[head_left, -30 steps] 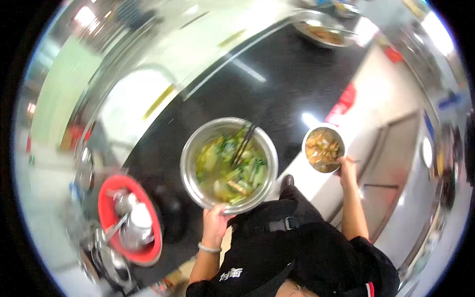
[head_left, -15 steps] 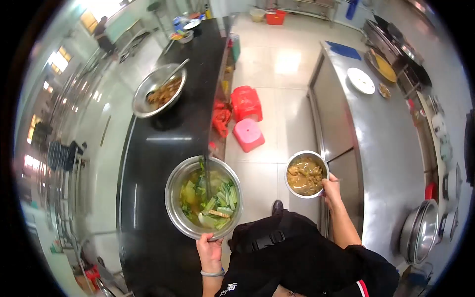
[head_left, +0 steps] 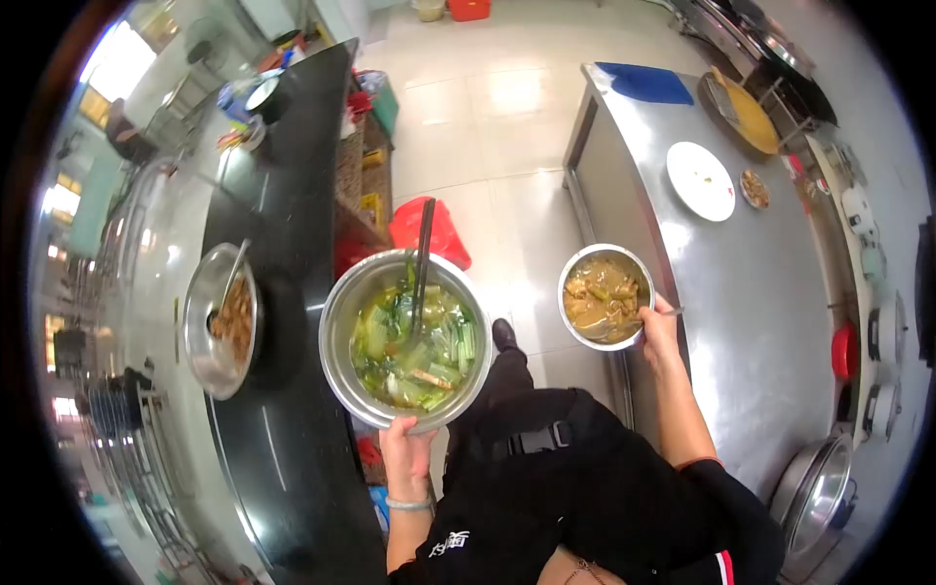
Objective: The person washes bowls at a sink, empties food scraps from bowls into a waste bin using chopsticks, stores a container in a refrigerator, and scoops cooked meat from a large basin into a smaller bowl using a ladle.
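My left hand (head_left: 407,456) is closed on the near rim of a wide metal bowl (head_left: 336,361). Inside it are leafy green vegetables (head_left: 414,341) in broth, and a pair of dark chopsticks (head_left: 424,258) stands up out of them. On the right, my right hand (head_left: 660,336) grips the side of a smaller metal bowl (head_left: 570,327) filled with a brown stew (head_left: 603,292). A thin utensil handle (head_left: 673,311) pokes out past that hand. Both bowls are held up level, apart from each other, in front of my body.
A black counter (head_left: 283,517) runs along the left, bearing a metal bowl (head_left: 200,336) of brown food with a spoon. At right is a steel counter (head_left: 721,322) with a white plate (head_left: 699,182). A red stool (head_left: 439,234) stands on the aisle floor (head_left: 517,214).
I have stepped forward along the aisle, carrying both bowls. The counters and the left bowl of brown food now appear closer. The greens bowl has moved off the black counter's area toward the aisle.
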A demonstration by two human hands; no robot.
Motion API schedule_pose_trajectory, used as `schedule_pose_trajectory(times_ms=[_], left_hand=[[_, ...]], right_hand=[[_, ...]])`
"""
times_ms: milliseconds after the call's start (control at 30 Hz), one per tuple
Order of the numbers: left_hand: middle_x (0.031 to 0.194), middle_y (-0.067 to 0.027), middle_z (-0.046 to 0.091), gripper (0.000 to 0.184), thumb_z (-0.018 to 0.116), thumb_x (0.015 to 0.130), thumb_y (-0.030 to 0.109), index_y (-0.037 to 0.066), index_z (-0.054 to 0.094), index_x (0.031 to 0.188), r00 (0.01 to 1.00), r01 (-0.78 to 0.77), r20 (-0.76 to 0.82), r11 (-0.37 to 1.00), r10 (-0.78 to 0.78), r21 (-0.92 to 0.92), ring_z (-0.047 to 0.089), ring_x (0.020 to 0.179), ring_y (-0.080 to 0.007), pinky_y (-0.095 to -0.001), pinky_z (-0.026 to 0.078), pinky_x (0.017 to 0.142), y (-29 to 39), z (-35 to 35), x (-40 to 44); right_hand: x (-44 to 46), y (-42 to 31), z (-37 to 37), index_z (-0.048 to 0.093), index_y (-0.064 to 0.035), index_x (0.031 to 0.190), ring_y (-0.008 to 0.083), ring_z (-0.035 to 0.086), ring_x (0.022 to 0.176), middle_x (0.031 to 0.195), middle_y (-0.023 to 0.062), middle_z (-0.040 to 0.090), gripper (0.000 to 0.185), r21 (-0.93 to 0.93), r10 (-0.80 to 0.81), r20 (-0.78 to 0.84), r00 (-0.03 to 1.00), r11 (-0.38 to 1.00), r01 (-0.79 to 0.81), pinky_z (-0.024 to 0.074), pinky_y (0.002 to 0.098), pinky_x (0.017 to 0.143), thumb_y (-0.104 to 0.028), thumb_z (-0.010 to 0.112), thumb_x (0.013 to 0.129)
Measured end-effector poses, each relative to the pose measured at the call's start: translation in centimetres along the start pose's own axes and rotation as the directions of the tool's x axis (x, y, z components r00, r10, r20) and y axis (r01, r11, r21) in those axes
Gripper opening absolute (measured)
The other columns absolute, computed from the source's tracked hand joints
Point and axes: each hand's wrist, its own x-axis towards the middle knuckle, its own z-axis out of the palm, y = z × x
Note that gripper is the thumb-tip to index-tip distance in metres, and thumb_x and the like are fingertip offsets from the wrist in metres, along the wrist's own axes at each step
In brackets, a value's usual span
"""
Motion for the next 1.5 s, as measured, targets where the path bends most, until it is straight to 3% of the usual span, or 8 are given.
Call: schedule_pose_trajectory(times_ms=[100,167,367,700,933,1100,1167,1500], left_hand=[[0.115,-0.0184,0.057,0.05,0.048,0.075,-0.004,-0.002,0.044,0.125,0.994,0.028,0.106,0.999,-0.033,0.047,0.065,0.093,-0.0316,-0.0408,0.059,0.07,0.7,-1.1,0.4],[0.113,-0.0188,0.059,0.047,0.047,0.075,-0.003,-0.001,0.046,0.122,0.988,0.029,0.151,0.999,-0.035,0.041,0.064,0.095,-0.0346,-0.0495,0.059,0.074,0.4,-2.4,1.5],[0.11,-0.0191,0.061,0.035,0.047,0.077,-0.002,-0.009,0.052,0.111,0.979,0.005,0.205,0.999,-0.016,0.052,0.066,0.09,-0.0349,-0.0474,0.06,0.074,0.8,-2.3,1.7],[0.12,-0.018,0.055,0.049,0.048,0.074,-0.004,-0.004,0.045,0.123,0.99,0.068,0.13,0.996,-0.059,-0.065,0.06,0.104,-0.0345,-0.0471,0.055,0.086,1.2,1.1,-2.3],[0.126,-0.0175,0.05,0.054,0.047,0.074,-0.006,-0.003,0.042,0.127,0.997,-0.053,0.058,0.998,0.056,-0.039,0.056,0.112,-0.0347,-0.0503,0.052,0.091,2.1,6.0,0.7],[0.124,-0.0182,0.051,0.054,0.047,0.075,-0.005,-0.003,0.04,0.128,0.999,-0.028,0.047,0.991,0.022,0.129,0.058,0.108,-0.035,-0.0492,0.056,0.086,5.5,13.4,10.7],[0.122,-0.019,0.052,0.053,0.047,0.075,-0.005,-0.003,0.04,0.128,0.991,-0.033,0.129,0.996,0.022,0.081,0.06,0.103,-0.0355,-0.0494,0.057,0.082,6.7,16.7,13.6],[0.115,-0.0186,0.057,0.05,0.048,0.074,-0.003,-0.003,0.042,0.124,0.981,0.0,0.192,0.991,-0.027,0.137,0.064,0.094,-0.0347,-0.0484,0.059,0.077,13.8,35.2,31.5]], right_hand=[[-2.6,0.2,0.7,0.062,-0.0001,0.113,0.0122,0.058,0.065,0.085,0.0055,0.065,0.045,0.016,-0.025,-0.02,0.999,1.0,0.025,0.0456,0.0258,0.052,0.008,0.044,0.073],[-3.8,1.0,0.3,0.062,0.0,0.113,0.0113,0.058,0.066,0.087,0.0056,0.065,0.044,0.065,-0.081,-0.064,0.995,0.994,0.085,0.0455,0.0246,0.053,0.008,0.045,0.073],[-6.4,3.9,-1.0,0.058,0.0023,0.119,0.016,0.062,0.083,0.1,0.0107,0.065,0.051,0.16,-0.052,-0.044,0.998,0.985,0.058,0.0492,0.0264,0.069,0.012,0.042,0.072],[-6.9,-1.0,-0.8,0.055,0.0021,0.124,0.0208,0.062,0.096,0.11,0.0135,0.063,0.057,0.188,-0.005,0.02,1.0,0.982,0.001,0.0494,0.0306,0.084,0.015,0.039,0.071],[3.8,-5.9,3.0,0.057,0.0025,0.121,0.0194,0.064,0.087,0.103,0.0122,0.065,0.052,0.087,-0.076,0.095,0.993,0.994,0.067,0.0525,0.0305,0.074,0.013,0.041,0.072],[12.2,-14.4,9.2,0.057,0.0032,0.118,0.019,0.062,0.085,0.099,0.0111,0.064,0.052,0.089,-0.018,-0.016,1.0,0.996,0.02,0.0507,0.03,0.071,0.012,0.041,0.069],[16.6,-13.4,9.5,0.058,0.0015,0.118,0.0182,0.063,0.084,0.1,0.0115,0.065,0.049,0.128,-0.098,-0.006,0.995,0.987,0.098,0.0525,0.0302,0.072,0.012,0.042,0.072],[31.7,-22.3,18.7,0.059,0.0008,0.112,0.0174,0.063,0.078,0.096,0.0091,0.064,0.044,0.138,-0.028,-0.151,0.988,0.989,0.049,0.0528,0.0302,0.064,0.011,0.04,0.074]])
